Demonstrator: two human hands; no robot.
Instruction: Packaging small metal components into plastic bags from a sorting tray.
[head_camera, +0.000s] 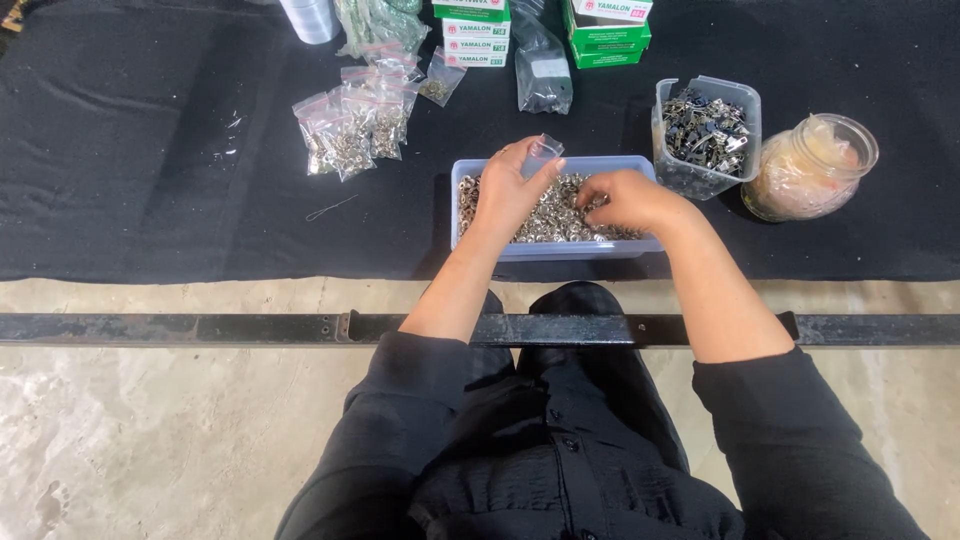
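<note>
Just above the frame's centre, a shallow pale-blue plastic tray (480, 250) holds a heap of small silvery metal fasteners (548, 222). The left hand (505, 190) pinches a small clear plastic bag (543, 153) between thumb and fingers above the tray. The right hand (628, 198) rests on the heap, fingers curled together into the fasteners. Filled little bags (350, 135) lie at upper left.

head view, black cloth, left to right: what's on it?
Small filled zip bags → shallow tray of metal rings, with left hand holding a small clear bag and right hand in the rings → clear tub of dark metal clips → glass jar.
</note>
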